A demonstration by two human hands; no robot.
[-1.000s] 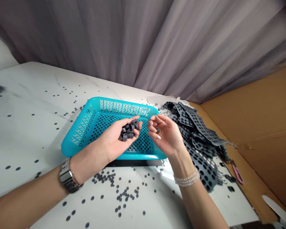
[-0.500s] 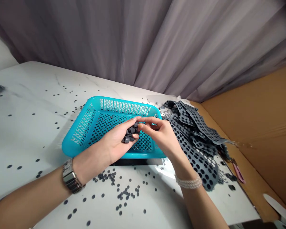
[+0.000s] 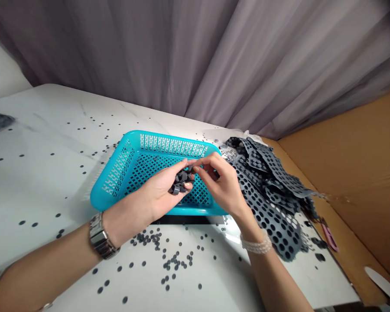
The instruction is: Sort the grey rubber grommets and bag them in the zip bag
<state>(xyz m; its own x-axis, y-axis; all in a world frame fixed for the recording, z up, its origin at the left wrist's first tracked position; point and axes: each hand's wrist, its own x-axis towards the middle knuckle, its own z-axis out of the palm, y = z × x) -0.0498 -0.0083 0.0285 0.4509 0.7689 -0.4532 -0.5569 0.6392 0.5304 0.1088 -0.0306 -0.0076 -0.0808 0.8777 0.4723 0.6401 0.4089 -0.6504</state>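
Observation:
My left hand (image 3: pixel 162 188) is cupped around several small dark grey rubbery pieces (image 3: pixel 178 186), some of them ring-shaped. The thumb and index finger of my right hand (image 3: pixel 219 180) are pinched on one such dark piece (image 3: pixel 191 168) at the top of that handful, touching the left fingertips. Both hands hover over a turquoise plastic basket (image 3: pixel 99 195) with a lattice floor. What part of the basket floor lies under my hands is hidden.
Perforated dark grey rubber sheets (image 3: pixel 279 225) are heaped to the right. Small black discs (image 3: pixel 177 262) are scattered over the white table (image 3: pixel 61 104). A pink-handled tool (image 3: pixel 329 238) lies by the cardboard (image 3: pixel 354 164) at the right; a grey curtain (image 3: pixel 143 56) hangs behind.
The view has shifted slightly, moving the scene a little to the right. My right fingers have drawn back slightly from the left palm, still pinching a dark piece.

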